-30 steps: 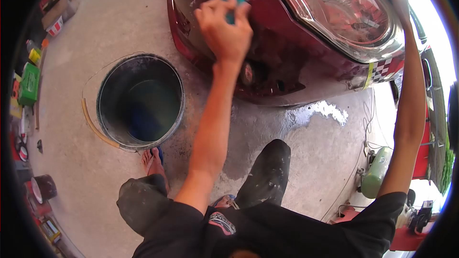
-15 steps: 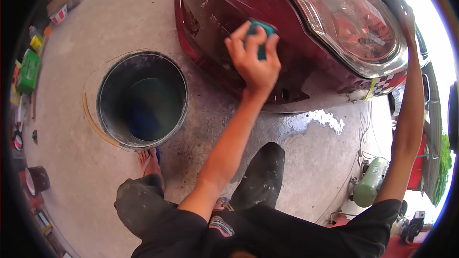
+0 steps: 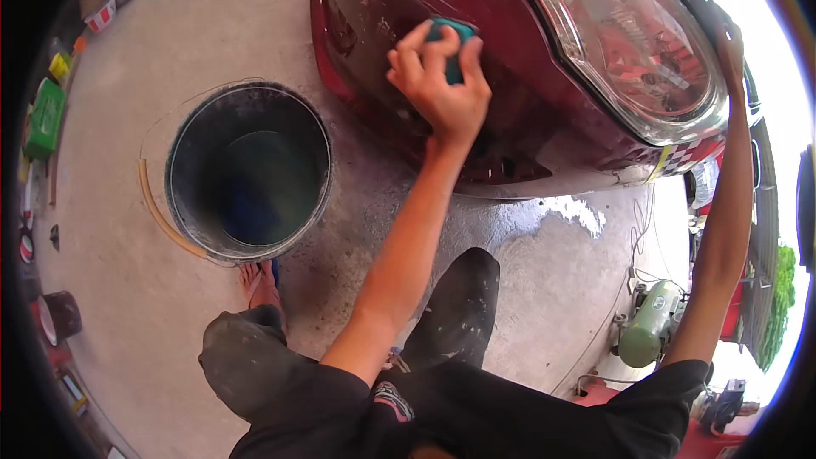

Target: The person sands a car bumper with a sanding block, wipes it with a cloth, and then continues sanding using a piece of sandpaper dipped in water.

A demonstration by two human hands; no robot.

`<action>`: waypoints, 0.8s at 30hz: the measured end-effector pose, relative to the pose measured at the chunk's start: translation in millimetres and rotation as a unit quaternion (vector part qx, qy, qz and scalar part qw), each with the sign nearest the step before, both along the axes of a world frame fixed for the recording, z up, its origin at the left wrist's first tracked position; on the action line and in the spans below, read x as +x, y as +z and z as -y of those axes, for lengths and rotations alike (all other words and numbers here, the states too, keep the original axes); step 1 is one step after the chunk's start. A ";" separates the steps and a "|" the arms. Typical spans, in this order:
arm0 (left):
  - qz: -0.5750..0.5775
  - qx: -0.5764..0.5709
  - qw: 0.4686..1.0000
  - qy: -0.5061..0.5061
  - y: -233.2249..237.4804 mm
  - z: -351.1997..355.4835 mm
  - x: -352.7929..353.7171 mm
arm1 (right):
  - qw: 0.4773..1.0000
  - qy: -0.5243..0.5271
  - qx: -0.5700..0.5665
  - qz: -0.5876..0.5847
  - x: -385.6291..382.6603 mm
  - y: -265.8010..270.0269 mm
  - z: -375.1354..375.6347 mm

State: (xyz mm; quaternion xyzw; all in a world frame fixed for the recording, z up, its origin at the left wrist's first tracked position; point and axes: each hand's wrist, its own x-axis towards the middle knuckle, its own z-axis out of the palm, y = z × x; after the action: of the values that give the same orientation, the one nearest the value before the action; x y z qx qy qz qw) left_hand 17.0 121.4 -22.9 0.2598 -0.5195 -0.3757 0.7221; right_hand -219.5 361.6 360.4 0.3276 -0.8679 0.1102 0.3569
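My left hand [image 3: 444, 89] is closed around a teal sanding block [image 3: 453, 51], fingers on one side and thumb on the other. The block rests against the dark red car bumper [image 3: 510, 110], whose paint looks dull and scuffed with pale scratches. My right hand [image 3: 728, 38] lies on the car's edge beyond the headlight [image 3: 637, 42], fingers apparently stretched out, though glare and distance blur them. Nothing shows in it. To the left of the bumper a black bucket [image 3: 178, 166] stands on the floor, with murky water and something blue inside.
Wet concrete [image 3: 501, 234] shines below the bumper. The bucket's wire handle with its tan grip [image 3: 161, 217] hangs at its left. A green air compressor [image 3: 650, 327] and loose cables stand at the right. A green box [image 3: 44, 119] and other items line the left edge.
My left hand has shifted slightly up and left over the bumper with the sanding block. My right hand stays on the car. The whole view has moved a little.
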 end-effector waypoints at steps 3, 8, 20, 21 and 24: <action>0.009 0.117 0.992 -0.035 -0.8 100.5 -39.1 | 1.000 -0.010 0.009 -0.024 -14.0 2.5 -11.9; 0.017 0.033 0.999 0.033 -4.8 25.2 -10.5 | 1.000 0.012 0.002 -0.009 -1.0 -0.7 -4.4; -0.020 0.066 0.997 0.023 -18.3 18.2 -19.3 | 1.000 0.013 0.015 -0.014 -10.6 3.2 -8.7; -0.016 0.069 0.997 0.007 -13.8 -8.2 -5.4 | 1.000 0.012 0.015 -0.011 -8.5 2.2 -7.1; -0.021 0.084 0.996 0.023 -12.4 18.8 -19.3 | 1.000 0.020 0.012 -0.005 -5.3 1.6 -2.7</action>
State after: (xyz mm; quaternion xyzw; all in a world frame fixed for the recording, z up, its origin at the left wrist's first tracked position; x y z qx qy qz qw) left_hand -2.3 102.6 -35.3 0.3235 -0.4647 -0.4070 0.7168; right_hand -224.8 364.3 361.9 0.3498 -0.8608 0.1051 0.3544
